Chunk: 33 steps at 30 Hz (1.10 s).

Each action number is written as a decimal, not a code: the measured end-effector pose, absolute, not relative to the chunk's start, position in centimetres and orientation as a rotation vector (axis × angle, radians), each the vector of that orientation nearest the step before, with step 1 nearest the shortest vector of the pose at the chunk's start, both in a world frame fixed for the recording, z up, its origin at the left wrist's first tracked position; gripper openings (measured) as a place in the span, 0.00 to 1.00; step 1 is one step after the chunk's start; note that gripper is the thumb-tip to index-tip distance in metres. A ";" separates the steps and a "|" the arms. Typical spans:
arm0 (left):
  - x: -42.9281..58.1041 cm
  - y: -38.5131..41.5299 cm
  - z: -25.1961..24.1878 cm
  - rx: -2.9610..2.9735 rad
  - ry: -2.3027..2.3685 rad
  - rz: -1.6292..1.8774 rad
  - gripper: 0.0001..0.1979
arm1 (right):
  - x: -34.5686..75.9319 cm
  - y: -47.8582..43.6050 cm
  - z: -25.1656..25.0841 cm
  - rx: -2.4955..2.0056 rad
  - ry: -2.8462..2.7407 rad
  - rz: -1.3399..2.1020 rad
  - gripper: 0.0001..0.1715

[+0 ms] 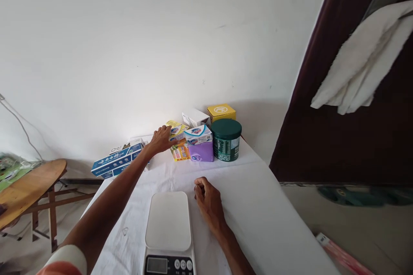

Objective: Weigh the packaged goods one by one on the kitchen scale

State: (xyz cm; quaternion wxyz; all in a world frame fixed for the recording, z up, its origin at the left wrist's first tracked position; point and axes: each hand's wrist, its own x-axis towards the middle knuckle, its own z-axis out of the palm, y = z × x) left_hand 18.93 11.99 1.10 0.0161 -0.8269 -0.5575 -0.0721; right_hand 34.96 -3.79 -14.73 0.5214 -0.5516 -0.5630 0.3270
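My left hand (161, 139) reaches to the back of the table, its fingers and thumb around the left end of a yellow soap box (179, 130). That box rests on top of an orange-and-yellow pack (180, 151). Right beside it, a white-and-blue soap box (198, 135) lies on a purple box (201, 152). My right hand (209, 201) is loosely curled above the tablecloth, with nothing seen in it. Left of that hand stands a white kitchen scale (168, 221) with a bare platform and a dark display.
A dark green tub (226, 141) stands right of the boxes, with a yellow box (221, 111) and a white box (196, 117) behind. Blue-and-white cartons (116, 159) are stacked at the table's left edge. A wooden table (35, 184) stands at left; a white cloth (361, 60) hangs on the dark door.
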 end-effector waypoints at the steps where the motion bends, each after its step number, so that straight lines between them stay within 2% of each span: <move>1: 18.9 12.2 1.0 -2.570 -1.744 -0.230 0.27 | 34.9 -3.7 -14.8 -1.324 -1.347 0.781 0.12; 9: 17.1 10.6 2.1 -2.545 -1.864 -0.408 0.22 | 34.9 -3.6 -14.9 -1.332 -1.347 0.784 0.12; 16: 11.7 0.6 2.3 -2.583 -1.792 -0.655 0.23 | 34.8 -3.4 -15.0 -1.334 -1.339 0.779 0.12; 21: 11.1 -8.0 -0.6 -2.833 -1.742 -0.524 0.24 | 34.9 -3.3 -15.1 -1.363 -1.349 0.795 0.13; 26: 12.4 -12.0 -2.9 -2.922 -1.788 -0.322 0.24 | 35.0 -3.7 -14.8 -1.382 -1.366 0.806 0.14; 30: 12.7 -12.7 -3.4 -2.900 -1.791 -0.235 0.30 | 35.0 -3.8 -14.5 -1.374 -1.373 0.797 0.15; 33: 12.5 -12.7 -3.5 -2.884 -1.814 -0.231 0.42 | 35.1 -3.7 -14.5 -1.374 -1.388 0.799 0.16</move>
